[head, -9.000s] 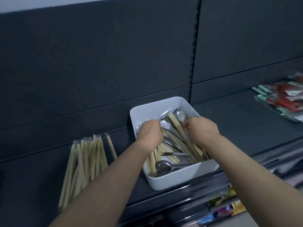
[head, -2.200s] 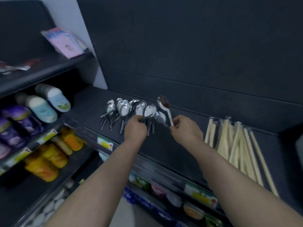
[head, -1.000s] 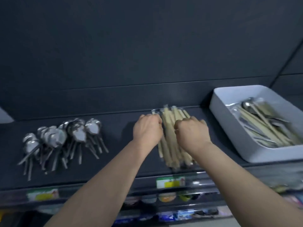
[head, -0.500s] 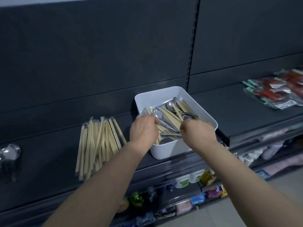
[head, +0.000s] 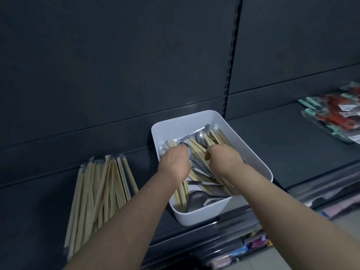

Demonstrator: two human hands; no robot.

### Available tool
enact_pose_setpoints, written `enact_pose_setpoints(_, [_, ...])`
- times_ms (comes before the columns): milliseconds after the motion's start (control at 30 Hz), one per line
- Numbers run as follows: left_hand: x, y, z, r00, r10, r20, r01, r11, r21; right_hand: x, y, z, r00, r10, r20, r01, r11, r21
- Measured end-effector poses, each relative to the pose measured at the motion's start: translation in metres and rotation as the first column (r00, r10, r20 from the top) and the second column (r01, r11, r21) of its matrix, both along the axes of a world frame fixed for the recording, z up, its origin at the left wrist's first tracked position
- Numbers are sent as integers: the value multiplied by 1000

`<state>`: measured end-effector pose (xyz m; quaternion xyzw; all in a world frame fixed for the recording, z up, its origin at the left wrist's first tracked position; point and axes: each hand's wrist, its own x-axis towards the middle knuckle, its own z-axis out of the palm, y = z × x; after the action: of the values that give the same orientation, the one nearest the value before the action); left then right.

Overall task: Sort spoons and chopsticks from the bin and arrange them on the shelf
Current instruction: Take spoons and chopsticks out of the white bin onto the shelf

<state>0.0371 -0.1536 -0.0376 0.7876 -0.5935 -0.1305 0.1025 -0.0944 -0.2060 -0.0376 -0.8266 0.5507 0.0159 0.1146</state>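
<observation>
lying jumbled in the white bin, loose chopsticks and metal spoons are crossing over one another, one spoon bowl sitting against the near wall. the bin is resting on the dark shelf, its near corner reaching the front edge. both hands are reaching down into it, well inside the rim and a little apart. the left hand is pressing its knuckles among chopsticks by the left wall; the right hand is bending over the middle of the heap. the fingers are hiding under the backs of the hands, so i cannot tell whether either is gripping anything. a pile of wrapped chopsticks is fanning out on the shelf just left of the bin. red and green packets are lying far right.
</observation>
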Motion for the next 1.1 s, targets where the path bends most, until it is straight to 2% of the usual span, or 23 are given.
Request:
enact_pose_setpoints(300, [7,-14,-15,998,55,-4,-56,998,-36,20,-35,-7,985,128,-119,-100,970,220])
enact_pose_setpoints(433, [3,-17,-12,990,138,-21,-139,990,-20,13,-41,-5,972,185,-145,-135,944,300])
enact_pose_setpoints(500, [-1,-18,-11,984,179,1,-179,984,-13,6,-45,-3,978,176,-108,-135,942,307])
enact_pose_setpoints(600, [-10,-18,-12,969,243,36,-243,970,16,-11,-52,1,992,123,-22,-115,968,221])
enact_pose_setpoints(767, [-36,-25,-16,953,300,33,-300,933,197,-33,-61,5,985,133,109,-142,986,85])
enact_pose_setpoints(967, [-54,-39,-19,895,445,-31,-436,886,157,-43,-50,-6,939,206,276,-226,973,42])
enact_pose_setpoints(1100, [-47,-38,-25,794,595,-128,-588,804,88,-43,-48,-10,935,238,262,-279,951,135])
